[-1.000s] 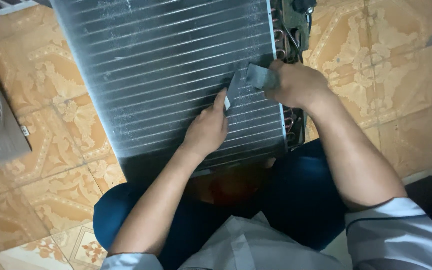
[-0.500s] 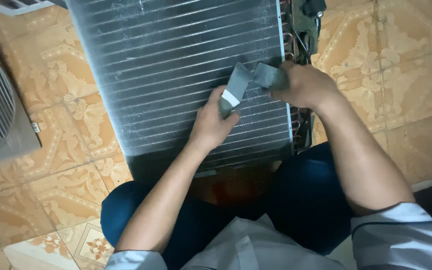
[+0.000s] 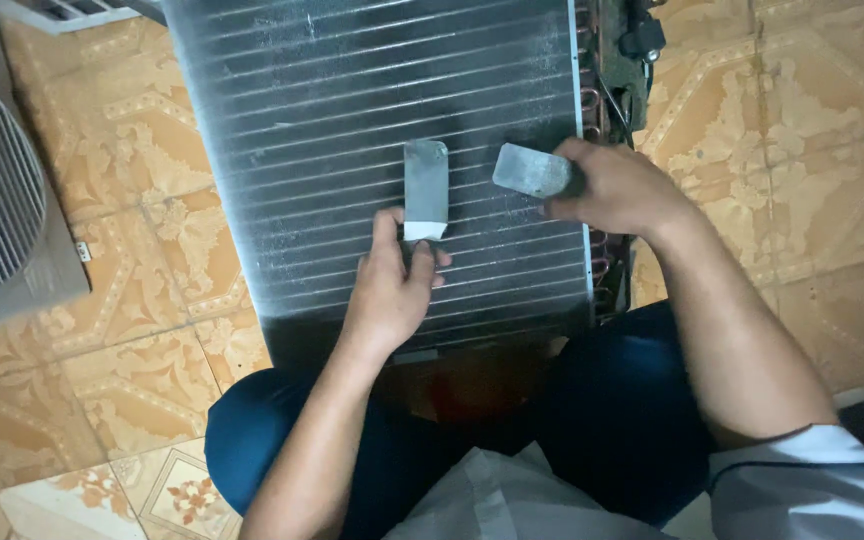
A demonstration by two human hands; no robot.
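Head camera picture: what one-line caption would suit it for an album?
Seated person's left hand and right hand each hold a grey strip and grey piece over a finned metal coil on a tiled floor.

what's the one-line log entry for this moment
left hand: holds grey strip | right hand: holds grey pad | both over finned coil

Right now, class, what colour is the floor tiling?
Orange-tan floor tiles with a pale floral pattern, seen in the head view.
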